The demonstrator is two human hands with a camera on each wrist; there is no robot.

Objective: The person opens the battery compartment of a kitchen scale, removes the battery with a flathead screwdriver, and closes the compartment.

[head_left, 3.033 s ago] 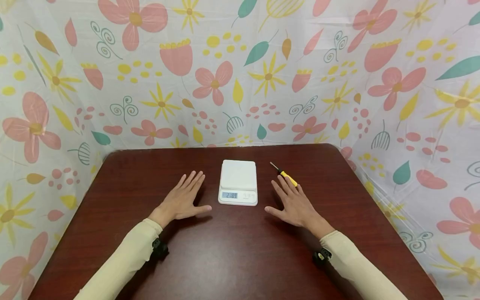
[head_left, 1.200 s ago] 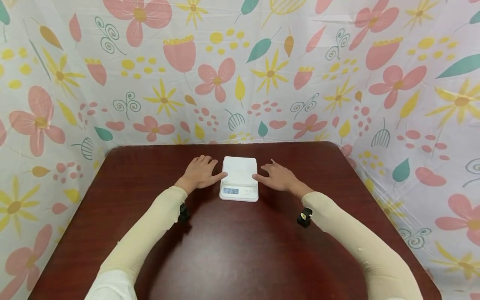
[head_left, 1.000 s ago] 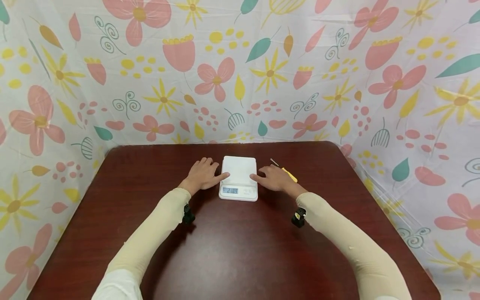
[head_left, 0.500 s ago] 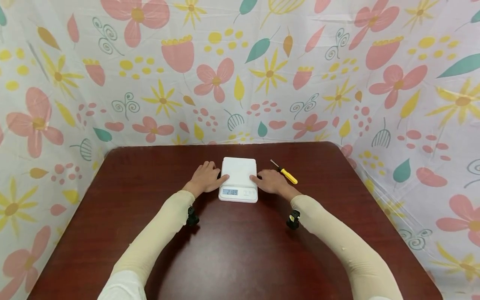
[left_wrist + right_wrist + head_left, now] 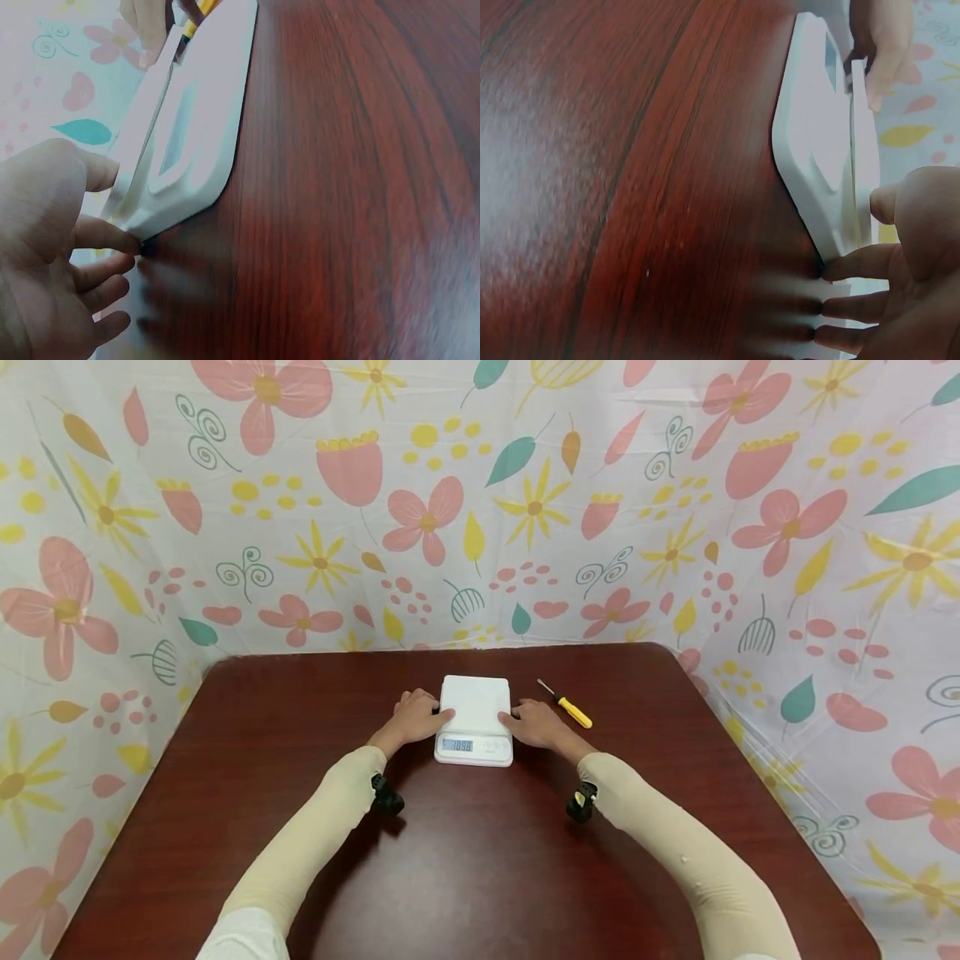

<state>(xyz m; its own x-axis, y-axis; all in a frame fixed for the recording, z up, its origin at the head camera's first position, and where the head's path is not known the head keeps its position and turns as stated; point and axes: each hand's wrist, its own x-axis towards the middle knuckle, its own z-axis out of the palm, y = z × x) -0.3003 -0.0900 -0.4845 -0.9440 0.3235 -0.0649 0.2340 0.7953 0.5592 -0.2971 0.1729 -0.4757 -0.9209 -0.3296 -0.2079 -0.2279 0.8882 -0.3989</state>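
Note:
A white kitchen scale (image 5: 474,708) lies flat on the dark red-brown table, its lit display facing me. My left hand (image 5: 415,717) holds its left side, thumb on the top plate and index finger at the lower edge; the left wrist view shows the other fingers loosely bent beside it. On the opposite side my right hand (image 5: 536,722) grips likewise, with the thumb (image 5: 883,204) on the plate and the index finger (image 5: 862,262) low against the base. To the right of the scale lies a screwdriver (image 5: 573,710) with a yellow and black handle, touched by neither hand.
The wooden table (image 5: 480,860) has rounded far corners. A flower-printed curtain (image 5: 480,510) encloses its back and sides. A small black device (image 5: 386,795) is strapped to the left wrist, and another (image 5: 582,802) to the right.
Both hands have come in from lying spread on the table to gripping the scale's sides. The right hand has uncovered the screwdriver. The digits on the display have changed; the scale stays in place.

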